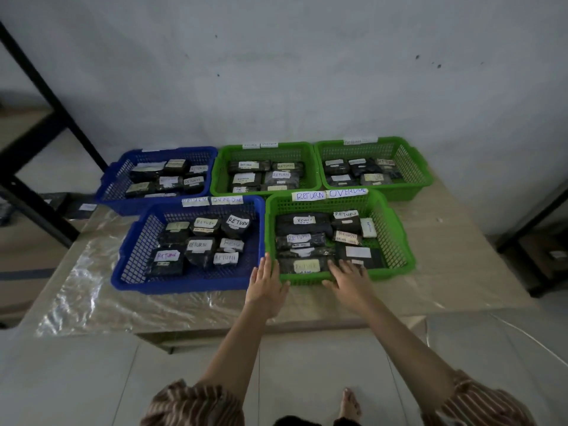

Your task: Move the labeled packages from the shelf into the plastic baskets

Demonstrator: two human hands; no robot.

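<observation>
Five plastic baskets stand on a low table, all filled with black labeled packages. The near green basket (396,229) carries a "RETURN OVERDUE" label and holds several packages (302,224). My left hand (266,282) lies flat at that basket's front left corner, fingers apart and holding nothing. My right hand (349,279) rests over the basket's front rim, fingers spread above a black package (364,256). The near blue basket (135,241) sits to the left, with packages marked "RETURN" (199,245). Whether my right fingers touch the package is unclear.
Behind are a blue basket (118,176) and two green baskets (222,170) (412,161) against the white wall. Clear plastic sheet (92,290) covers the table. A black metal shelf frame (37,192) stands at the left, with a dark package (81,207) on it. Another rack (534,229) is at the right.
</observation>
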